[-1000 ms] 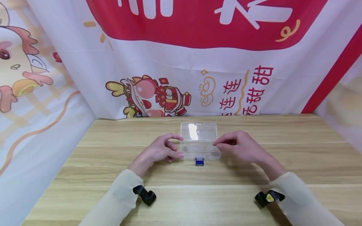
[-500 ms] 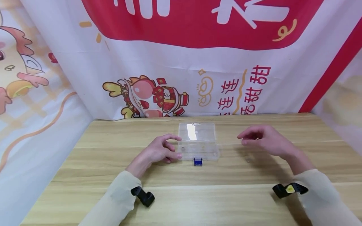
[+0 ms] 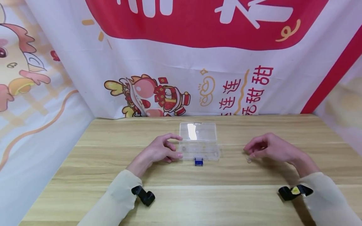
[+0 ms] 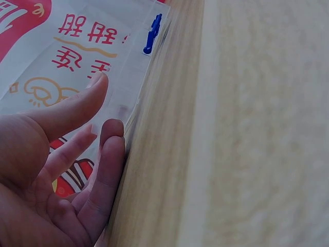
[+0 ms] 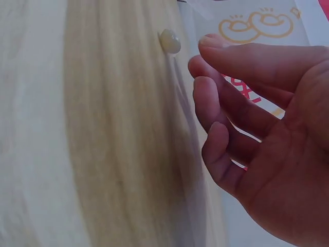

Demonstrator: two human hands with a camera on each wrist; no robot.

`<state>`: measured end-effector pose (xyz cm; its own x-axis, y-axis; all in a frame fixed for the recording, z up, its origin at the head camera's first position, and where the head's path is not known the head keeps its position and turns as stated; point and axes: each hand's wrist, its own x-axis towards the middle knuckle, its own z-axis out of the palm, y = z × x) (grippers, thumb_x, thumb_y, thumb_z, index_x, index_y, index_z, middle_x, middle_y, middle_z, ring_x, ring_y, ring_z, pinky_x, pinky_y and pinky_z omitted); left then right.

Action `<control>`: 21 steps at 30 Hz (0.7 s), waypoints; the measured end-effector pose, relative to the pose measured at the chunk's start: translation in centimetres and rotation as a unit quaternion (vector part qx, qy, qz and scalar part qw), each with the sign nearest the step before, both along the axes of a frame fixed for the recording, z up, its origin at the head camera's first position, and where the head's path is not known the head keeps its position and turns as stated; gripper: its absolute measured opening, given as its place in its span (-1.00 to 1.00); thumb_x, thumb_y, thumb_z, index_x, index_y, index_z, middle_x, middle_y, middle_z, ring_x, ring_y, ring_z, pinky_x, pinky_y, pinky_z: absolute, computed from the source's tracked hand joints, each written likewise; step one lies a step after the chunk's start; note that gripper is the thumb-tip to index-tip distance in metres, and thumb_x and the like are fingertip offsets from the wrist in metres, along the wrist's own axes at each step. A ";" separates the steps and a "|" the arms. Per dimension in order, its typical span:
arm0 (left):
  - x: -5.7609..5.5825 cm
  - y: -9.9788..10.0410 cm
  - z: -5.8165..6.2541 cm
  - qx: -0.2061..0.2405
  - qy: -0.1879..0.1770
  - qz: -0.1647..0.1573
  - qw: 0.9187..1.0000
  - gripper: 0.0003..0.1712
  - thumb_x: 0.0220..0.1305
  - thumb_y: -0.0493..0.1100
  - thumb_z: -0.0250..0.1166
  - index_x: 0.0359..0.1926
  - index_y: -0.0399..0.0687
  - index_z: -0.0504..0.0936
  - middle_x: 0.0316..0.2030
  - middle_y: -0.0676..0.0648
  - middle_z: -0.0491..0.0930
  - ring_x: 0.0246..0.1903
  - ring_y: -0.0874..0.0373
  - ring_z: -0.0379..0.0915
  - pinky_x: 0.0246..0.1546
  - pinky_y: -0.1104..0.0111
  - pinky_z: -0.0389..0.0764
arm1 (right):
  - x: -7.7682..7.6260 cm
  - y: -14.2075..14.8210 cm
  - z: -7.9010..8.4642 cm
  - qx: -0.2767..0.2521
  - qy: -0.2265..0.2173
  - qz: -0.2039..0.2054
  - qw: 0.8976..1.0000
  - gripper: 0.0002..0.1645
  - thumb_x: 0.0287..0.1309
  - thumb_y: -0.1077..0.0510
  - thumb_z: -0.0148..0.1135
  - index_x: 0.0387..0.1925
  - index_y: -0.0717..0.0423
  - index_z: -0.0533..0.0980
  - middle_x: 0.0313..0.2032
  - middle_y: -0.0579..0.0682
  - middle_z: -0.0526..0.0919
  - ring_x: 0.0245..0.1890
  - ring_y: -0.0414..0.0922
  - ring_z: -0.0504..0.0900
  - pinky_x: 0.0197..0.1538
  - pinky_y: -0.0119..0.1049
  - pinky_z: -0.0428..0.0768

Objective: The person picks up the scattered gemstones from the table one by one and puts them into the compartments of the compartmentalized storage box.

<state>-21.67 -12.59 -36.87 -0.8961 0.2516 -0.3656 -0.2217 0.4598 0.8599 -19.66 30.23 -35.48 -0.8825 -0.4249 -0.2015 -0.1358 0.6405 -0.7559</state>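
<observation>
A clear plastic box [image 3: 198, 150] with a blue clasp [image 3: 199, 161] lies on the table, its see-through lid [image 3: 206, 131] folded back. My left hand [image 3: 162, 149] rests at the box's left side, index fingertip and thumb tip right at the edge. In the left wrist view, thumb and fingers [image 4: 105, 175] are apart. To the right of the box, a small pale, translucent oval piece [image 5: 170, 42] sits on the wood. Just above it hovers my right hand [image 3: 272, 149], fingers loosely bent; the right wrist view shows the thumb and index tips apart from the piece.
Tiny bits show inside the box's tray. The wooden table [image 3: 183, 201] extends around both hands. A printed white and red cloth [image 3: 198, 56] hangs behind its far edge. A black wrist camera [image 3: 143, 195] is strapped over each sleeve.
My right hand has moved right, away from the box's right side, then down to the small oval piece. My left hand stays at the box.
</observation>
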 end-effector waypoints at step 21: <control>0.0 -0.1 0.0 0.009 0.002 -0.003 1.000 -0.35 0.17 -0.16 0.64 0.25 0.33 0.65 -0.12 -0.09 0.57 -0.31 0.06 0.65 -0.32 0.33 0.75 | -0.1 -1.1 -0.9 0.029 -0.035 -0.008 0.999 -0.71 0.22 0.21 0.52 -0.01 0.06 0.75 -0.23 0.01 0.71 -0.21 -0.12 0.56 -0.18 -0.39 0.57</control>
